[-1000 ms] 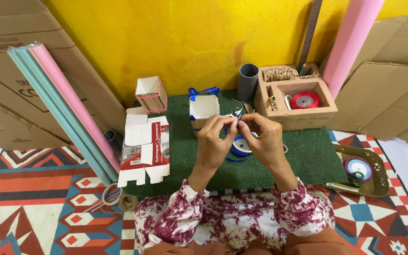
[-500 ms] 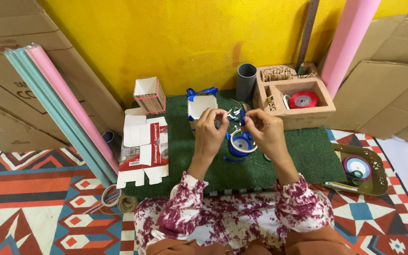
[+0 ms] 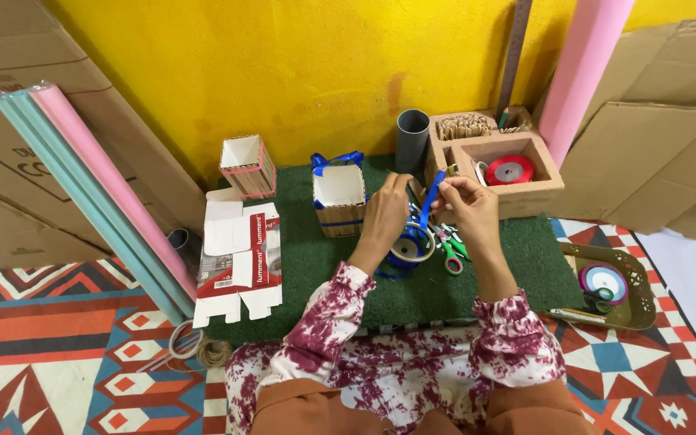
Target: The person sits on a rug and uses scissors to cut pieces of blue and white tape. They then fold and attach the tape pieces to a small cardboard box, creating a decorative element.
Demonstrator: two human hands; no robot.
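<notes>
My left hand (image 3: 386,211) and my right hand (image 3: 465,201) are raised over the green mat (image 3: 324,274), both pinching a strip of blue ribbon (image 3: 431,193) that runs down to a blue ribbon roll (image 3: 409,247) on the mat. Small scissors appear to be in my left hand, but they are too small to tell for sure. A small open box with blue ribbon trim (image 3: 339,198) stands just left of my left hand. Green-handled scissors (image 3: 450,251) lie beside the roll.
A second small box with pink trim (image 3: 248,165) and a flattened carton (image 3: 238,258) lie at the left. A grey tube (image 3: 412,138), a wooden organiser (image 3: 541,189) holding a red ribbon roll (image 3: 509,170), paper rolls (image 3: 98,197) and a tray of tape (image 3: 615,282) surround the mat.
Both hands have lifted and moved apart a little, drawing the blue ribbon up from the roll, which now shows below them.
</notes>
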